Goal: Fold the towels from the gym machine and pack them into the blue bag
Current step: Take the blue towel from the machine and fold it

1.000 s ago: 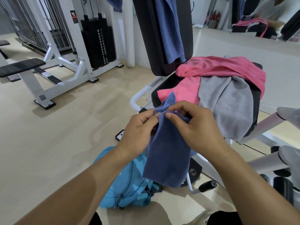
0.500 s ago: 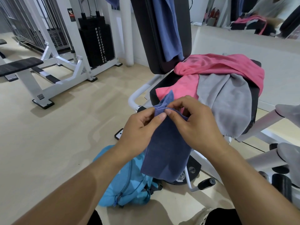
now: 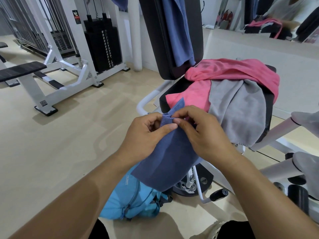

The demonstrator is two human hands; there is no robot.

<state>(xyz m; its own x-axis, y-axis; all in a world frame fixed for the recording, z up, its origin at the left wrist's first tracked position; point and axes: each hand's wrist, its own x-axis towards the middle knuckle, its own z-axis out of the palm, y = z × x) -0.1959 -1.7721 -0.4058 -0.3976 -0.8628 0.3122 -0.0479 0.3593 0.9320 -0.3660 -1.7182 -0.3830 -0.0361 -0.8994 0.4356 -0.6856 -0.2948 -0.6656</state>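
Your left hand (image 3: 146, 133) and right hand (image 3: 205, 135) both pinch the top hem of the blue towel (image 3: 169, 157), fingertips almost touching, and the cloth hangs folded below them in the air. With nothing flat beneath it, you could lose a corner and have the fold drop open, since only a narrow strip of hem is held. Under the towel the bag (image 3: 131, 202) lies slumped on the floor; its zips look closed from here and I cannot tell what is inside, so packing one-handed may undo the fold. Further off, the pink towel (image 3: 229, 71) and grey towel (image 3: 240, 107) lie unfolded on the seat (image 3: 269, 109), and another blue one (image 3: 177, 31) drapes the backrest
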